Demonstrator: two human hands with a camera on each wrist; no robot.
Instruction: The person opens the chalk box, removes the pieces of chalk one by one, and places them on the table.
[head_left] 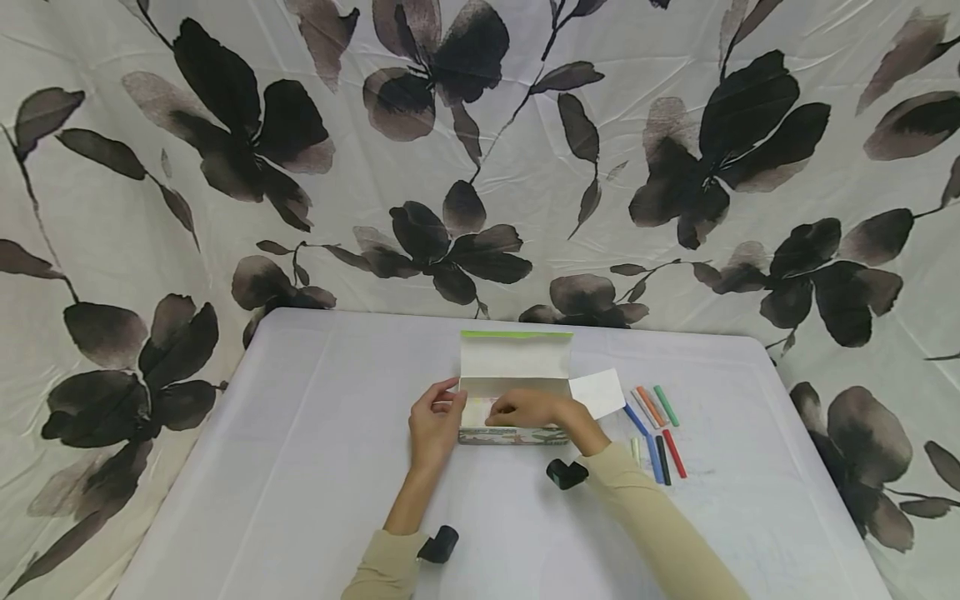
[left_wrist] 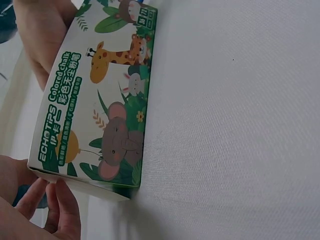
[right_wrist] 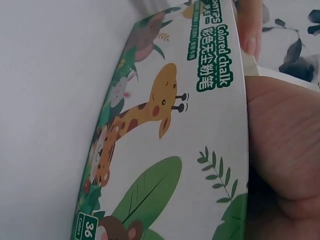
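Observation:
An opened colored chalk box (head_left: 510, 437), printed with cartoon animals, lies on the table with its lid (head_left: 516, 357) raised at the back. My left hand (head_left: 435, 429) holds the box's left end; in the left wrist view the left hand (left_wrist: 52, 212) has its fingers bent at the box corner. Over the box's front edge, my right hand (head_left: 528, 408) reaches down inside. From the right wrist, the box's printed front (right_wrist: 165, 115) covers the right hand's fingertips, so what they hold cannot be seen; only part of the right hand (right_wrist: 285, 145) shows.
To the right of the box lie several coloured sticks, among them a red stick (head_left: 674, 454), a green stick (head_left: 665, 405) and a black stick (head_left: 663, 460). A white side flap (head_left: 598, 393) sticks out toward them. The white-covered table (head_left: 315, 417) meets a floral cloth backdrop (head_left: 442, 250).

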